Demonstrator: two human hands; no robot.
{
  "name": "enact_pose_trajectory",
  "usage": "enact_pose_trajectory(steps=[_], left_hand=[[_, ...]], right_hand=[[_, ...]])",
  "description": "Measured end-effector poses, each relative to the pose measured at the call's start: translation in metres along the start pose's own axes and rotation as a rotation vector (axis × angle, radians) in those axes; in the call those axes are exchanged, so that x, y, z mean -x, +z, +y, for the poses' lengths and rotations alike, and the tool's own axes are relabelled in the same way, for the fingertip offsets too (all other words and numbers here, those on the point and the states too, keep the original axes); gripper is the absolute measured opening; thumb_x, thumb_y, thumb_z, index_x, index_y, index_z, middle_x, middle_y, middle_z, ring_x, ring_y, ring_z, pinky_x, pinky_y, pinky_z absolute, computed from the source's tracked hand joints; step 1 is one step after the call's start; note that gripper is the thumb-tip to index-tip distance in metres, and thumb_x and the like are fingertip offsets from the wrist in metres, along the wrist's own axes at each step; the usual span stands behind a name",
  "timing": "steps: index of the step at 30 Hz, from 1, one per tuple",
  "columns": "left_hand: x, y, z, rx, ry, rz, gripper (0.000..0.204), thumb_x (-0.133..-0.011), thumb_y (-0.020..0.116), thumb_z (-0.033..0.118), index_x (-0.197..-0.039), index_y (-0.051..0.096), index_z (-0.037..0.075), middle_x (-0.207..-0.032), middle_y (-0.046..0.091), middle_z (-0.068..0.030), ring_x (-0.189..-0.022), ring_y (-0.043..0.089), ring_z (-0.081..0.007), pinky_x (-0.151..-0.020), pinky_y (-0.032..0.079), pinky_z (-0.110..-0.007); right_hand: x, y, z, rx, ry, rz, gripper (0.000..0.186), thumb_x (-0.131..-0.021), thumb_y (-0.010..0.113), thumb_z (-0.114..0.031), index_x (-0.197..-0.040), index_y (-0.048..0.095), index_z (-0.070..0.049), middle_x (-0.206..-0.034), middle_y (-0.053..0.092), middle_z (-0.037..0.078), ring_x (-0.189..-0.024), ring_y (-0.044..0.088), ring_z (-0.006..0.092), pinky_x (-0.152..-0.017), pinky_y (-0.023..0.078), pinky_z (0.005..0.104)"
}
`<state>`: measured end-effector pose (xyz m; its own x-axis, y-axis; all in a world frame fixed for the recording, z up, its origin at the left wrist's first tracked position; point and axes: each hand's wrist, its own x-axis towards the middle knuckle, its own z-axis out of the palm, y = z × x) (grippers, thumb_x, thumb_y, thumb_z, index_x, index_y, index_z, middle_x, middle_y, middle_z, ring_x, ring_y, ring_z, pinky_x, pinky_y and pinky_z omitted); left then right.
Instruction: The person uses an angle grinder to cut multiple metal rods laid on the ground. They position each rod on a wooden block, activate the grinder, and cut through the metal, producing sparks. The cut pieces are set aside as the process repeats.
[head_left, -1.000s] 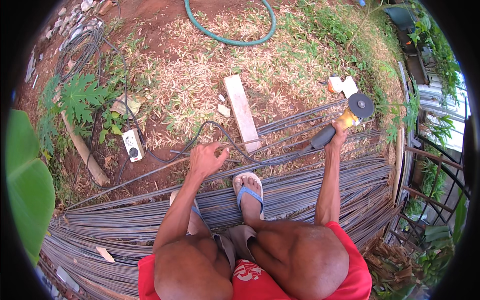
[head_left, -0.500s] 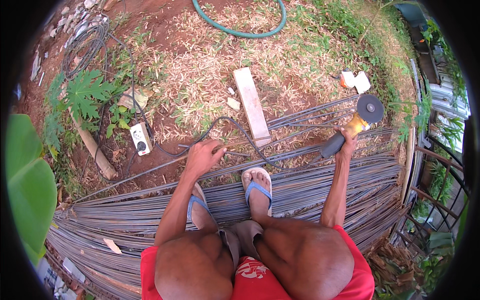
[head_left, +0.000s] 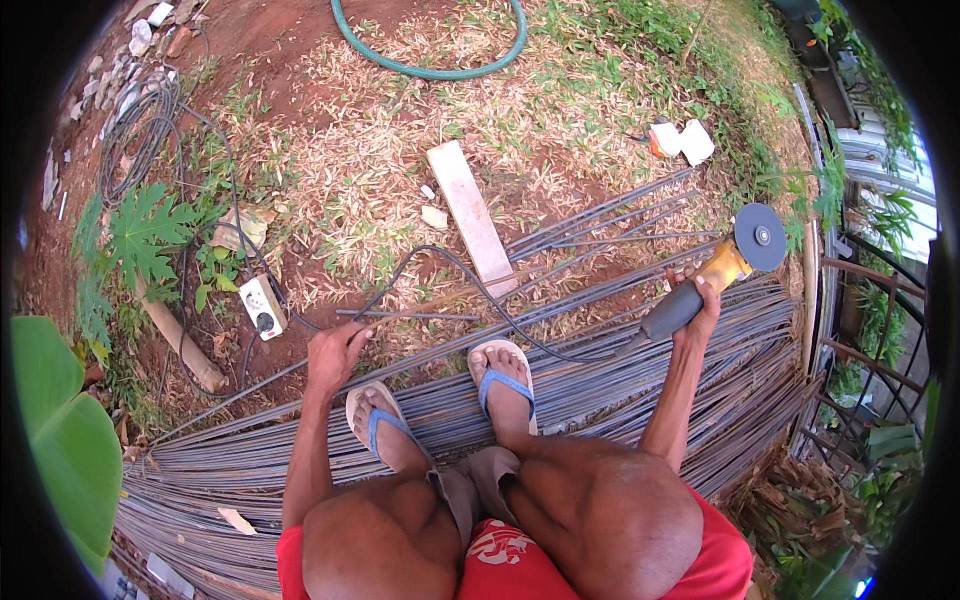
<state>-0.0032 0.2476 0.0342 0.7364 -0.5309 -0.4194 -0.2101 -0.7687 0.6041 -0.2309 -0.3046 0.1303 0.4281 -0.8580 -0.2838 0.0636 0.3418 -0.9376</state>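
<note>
My right hand (head_left: 703, 312) grips the dark handle of an angle grinder (head_left: 722, 268). Its yellow head and black disc point up and to the right, raised above the ground. At the left, my left hand (head_left: 335, 352) is closed round a thin rusty steel rod (head_left: 440, 301). That rod slants from the hand to the near end of a wooden plank (head_left: 470, 215). From the grinder's rear a black power cord (head_left: 505, 318) loops away to the left. Under my feet lies a broad bed of long steel bars (head_left: 590, 385).
A white power strip (head_left: 263, 307) with a plug in it sits at the left, near a wooden pole (head_left: 180, 335). Coiled cable (head_left: 135, 150) and a green hose (head_left: 430, 70) lie farther off. A metal fence (head_left: 870, 365) runs along the right.
My left hand has moved left and nearer to me. The grinder in my right hand has shifted right and slightly lower. The whole view has shifted a little, too.
</note>
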Motion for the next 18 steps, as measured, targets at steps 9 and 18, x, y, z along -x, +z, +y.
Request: enact_pose_trajectory(steps=[9, 18], left_hand=[[-0.069, 0.058, 0.118, 0.116, 0.167, 0.127, 0.032, -0.098, 0.075, 0.025, -0.126, 0.071, 0.011, -0.115, 0.075, -0.0202, -0.1, 0.073, -0.0408, -0.088, 0.057, -0.049], [0.012, -0.013, -0.016, -0.158, -0.091, -0.001, 0.025, -0.105, 0.065, 0.033, -0.111, 0.071, 0.009, -0.098, 0.074, -0.0192, -0.092, 0.07, -0.0455, -0.079, 0.054, -0.055]], right_hand=[[0.016, 0.017, -0.004, -0.013, -0.005, -0.006, 0.039, -0.089, 0.071, -0.009, -0.122, 0.055, 0.003, -0.1, 0.068, 0.016, -0.086, 0.07, 0.0288, -0.105, 0.058, 0.0571], [0.037, 0.015, -0.013, 0.022, 0.002, 0.027, 0.04, -0.091, 0.068, -0.011, -0.126, 0.053, 0.0, -0.101, 0.067, 0.015, -0.086, 0.069, 0.0264, -0.101, 0.06, 0.0533]])
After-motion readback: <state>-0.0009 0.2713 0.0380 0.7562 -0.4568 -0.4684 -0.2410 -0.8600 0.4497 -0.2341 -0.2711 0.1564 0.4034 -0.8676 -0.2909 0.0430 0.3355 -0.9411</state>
